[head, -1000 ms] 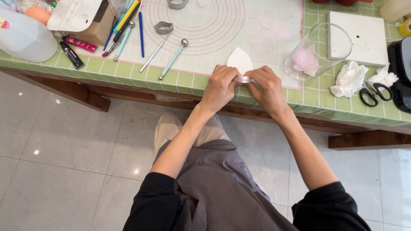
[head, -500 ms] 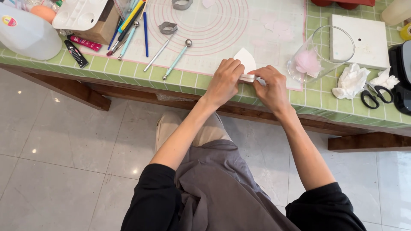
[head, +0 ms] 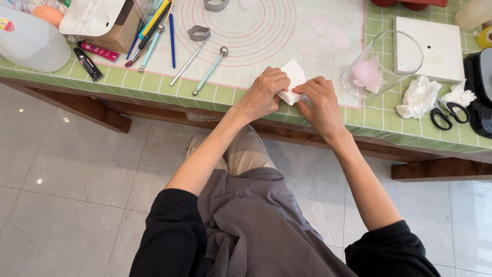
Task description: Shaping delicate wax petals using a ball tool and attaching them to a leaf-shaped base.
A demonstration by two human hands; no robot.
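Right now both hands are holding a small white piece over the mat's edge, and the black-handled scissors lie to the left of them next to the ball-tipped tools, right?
Not quite. The head view shows the left hand and right hand on the white piece, but the scissors lie to the right, beside the crumpled tissue, not by the ball-tipped tools.

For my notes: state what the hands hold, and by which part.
Both hands, left hand and right hand, pinch a small white folded piece by its lower edge.
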